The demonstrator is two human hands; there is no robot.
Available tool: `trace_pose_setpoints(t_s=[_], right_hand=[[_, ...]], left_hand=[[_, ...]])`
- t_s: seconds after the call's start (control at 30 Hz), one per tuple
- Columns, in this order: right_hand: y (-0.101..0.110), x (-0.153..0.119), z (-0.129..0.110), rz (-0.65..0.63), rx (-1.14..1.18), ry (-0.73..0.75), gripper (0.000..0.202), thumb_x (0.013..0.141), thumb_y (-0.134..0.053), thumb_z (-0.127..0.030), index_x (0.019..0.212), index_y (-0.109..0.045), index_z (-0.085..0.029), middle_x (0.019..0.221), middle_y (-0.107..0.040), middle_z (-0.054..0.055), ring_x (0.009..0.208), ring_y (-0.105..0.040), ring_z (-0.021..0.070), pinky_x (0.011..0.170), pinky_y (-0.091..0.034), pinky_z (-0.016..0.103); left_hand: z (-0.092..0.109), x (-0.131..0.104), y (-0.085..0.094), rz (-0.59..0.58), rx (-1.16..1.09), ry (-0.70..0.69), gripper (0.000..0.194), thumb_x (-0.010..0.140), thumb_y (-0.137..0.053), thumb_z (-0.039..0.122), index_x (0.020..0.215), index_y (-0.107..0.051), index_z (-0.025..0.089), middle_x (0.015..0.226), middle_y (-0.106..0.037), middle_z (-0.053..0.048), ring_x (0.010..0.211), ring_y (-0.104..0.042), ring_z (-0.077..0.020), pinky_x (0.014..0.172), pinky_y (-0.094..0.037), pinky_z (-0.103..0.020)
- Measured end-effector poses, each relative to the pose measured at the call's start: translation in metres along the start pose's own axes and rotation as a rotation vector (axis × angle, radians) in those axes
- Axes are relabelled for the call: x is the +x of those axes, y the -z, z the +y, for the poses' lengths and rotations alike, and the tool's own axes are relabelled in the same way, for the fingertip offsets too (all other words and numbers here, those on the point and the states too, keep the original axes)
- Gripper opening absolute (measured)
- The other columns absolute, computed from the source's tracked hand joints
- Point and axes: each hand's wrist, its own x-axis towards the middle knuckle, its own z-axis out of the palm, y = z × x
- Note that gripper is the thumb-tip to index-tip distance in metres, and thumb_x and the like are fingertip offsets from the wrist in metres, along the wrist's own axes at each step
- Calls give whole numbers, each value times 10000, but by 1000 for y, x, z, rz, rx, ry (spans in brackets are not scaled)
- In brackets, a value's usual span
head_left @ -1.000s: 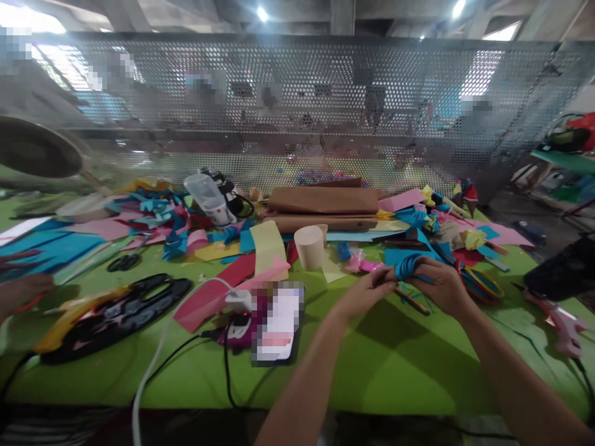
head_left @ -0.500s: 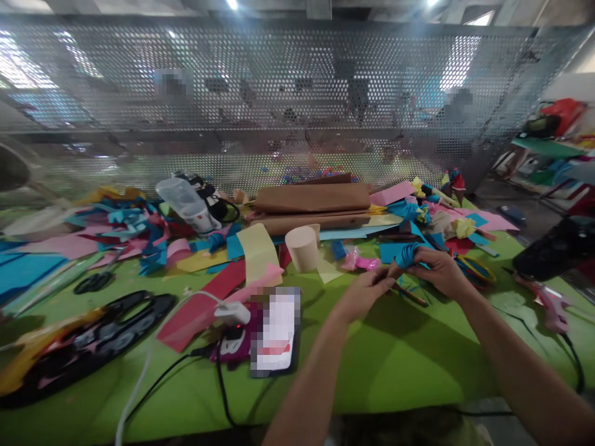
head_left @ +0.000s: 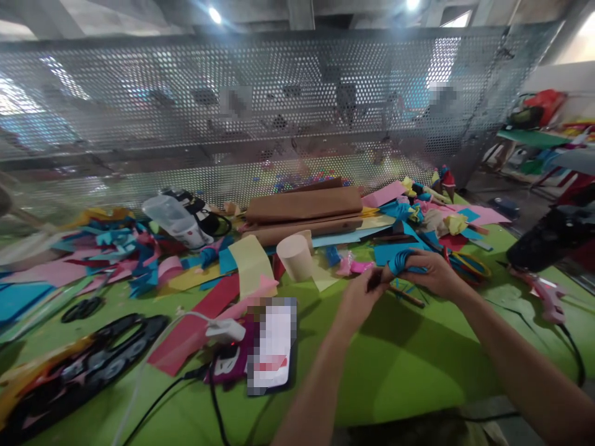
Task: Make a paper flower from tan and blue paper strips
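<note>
A small brown piece wrapped with layered blue paper (head_left: pixel 400 262) is held between my two hands above the green table. My left hand (head_left: pixel 365 290) pinches its brown lower end from the left. On the right, the fingers of my right hand (head_left: pixel 430 271) are closed around the blue paper. Beneath my right hand, a thin brown stick (head_left: pixel 408 296) and small blue scraps lie on the table. A cream paper cylinder (head_left: pixel 296 257) stands tilted to the left of my hands, near a shiny pink wrapper (head_left: pixel 356 265).
A phone (head_left: pixel 274 347) lies beside a purple power strip (head_left: pixel 227 362) with cables. Brown paper rolls (head_left: pixel 304 204) and coloured scraps line the mesh screen. A pink glue gun (head_left: pixel 548 297) lies right, scissors (head_left: pixel 83 308) left, and a black and orange object (head_left: pixel 116 353) front left.
The camera view has shifted slightly. Both hands still hold the blue-wrapped piece, which has turned a little, with more of its blue layers showing.
</note>
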Motion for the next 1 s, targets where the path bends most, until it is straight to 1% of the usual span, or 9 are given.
trace_pose_setpoints(t_s=[0.2, 0.4, 0.5, 0.57, 0.67, 0.73, 0.8, 0.87, 1.0], right_hand=[[-1, 3, -8, -5, -38, 29, 242, 917, -693, -381, 780, -738, -187, 808, -638, 38, 760, -604, 174, 703, -483, 277], [1, 0, -6, -82, -138, 52, 247, 968, -620, -349, 817, -736, -192, 793, -611, 42, 773, -586, 188, 678, -453, 279], [3, -1, -7, -124, -148, 50, 228, 981, -593, -325, 866, -746, -200, 874, -655, 65, 823, -621, 201, 709, -473, 282], [2, -1, -9, -142, -145, 46, 203, 980, -589, -306, 918, -759, -213, 974, -682, 79, 874, -647, 209, 762, -494, 289], [-1, -2, -11, -158, -157, 52, 188, 978, -584, -273, 976, -768, -234, 1103, -685, 90, 943, -665, 216, 822, -507, 293], [-5, -3, -12, -178, -178, 59, 187, 977, -578, -249, 987, -764, -234, 1135, -674, 94, 959, -668, 216, 829, -511, 291], [-10, -4, -12, -199, -190, 62, 177, 973, -581, -228, 983, -758, -225, 1135, -668, 95, 961, -670, 211, 822, -513, 284], [-14, -5, -11, -204, -191, 68, 170, 969, -581, -209, 968, -751, -215, 1103, -668, 90, 950, -671, 202, 810, -514, 275], [-16, -4, -11, -169, -174, 88, 161, 963, -589, -199, 943, -750, -204, 999, -662, 77, 909, -661, 196, 780, -515, 269]], left_hand=[[-3, 0, -2, 49, 32, 23, 233, 876, -649, 222, 1107, -672, 202, 1081, -741, -80, 960, -663, -238, 895, -511, -359], [-11, 2, -6, 22, -11, 96, 163, 848, -662, 210, 1011, -662, 206, 982, -721, -61, 911, -645, -222, 875, -508, -351], [-12, 3, -10, -31, -148, 117, 262, 846, -656, 209, 1104, -615, 189, 1044, -693, -75, 966, -631, -220, 906, -504, -354], [-9, 2, -11, -57, -234, 115, 366, 869, -628, 218, 1226, -559, 179, 1172, -658, -94, 1095, -599, -230, 1001, -469, -372], [-1, -2, -12, -98, -317, 170, 495, 897, -622, 295, 1360, -487, 187, 1349, -585, -98, 1288, -507, -251, 1144, -360, -395], [4, -4, -12, -118, -371, 223, 593, 899, -643, 396, 1420, -444, 194, 1416, -550, -103, 1354, -465, -267, 1179, -322, -400], [6, -5, -14, -91, -385, 268, 667, 898, -640, 498, 1448, -419, 191, 1439, -540, -118, 1376, -450, -282, 1185, -317, -409], [6, -5, -16, -44, -336, 301, 647, 910, -600, 562, 1418, -460, 185, 1425, -553, -125, 1360, -466, -294, 1175, -332, -424], [6, -4, -17, -3, -249, 317, 537, 956, -504, 588, 1326, -548, 202, 1386, -586, -103, 1326, -499, -280, 1157, -357, -420]])
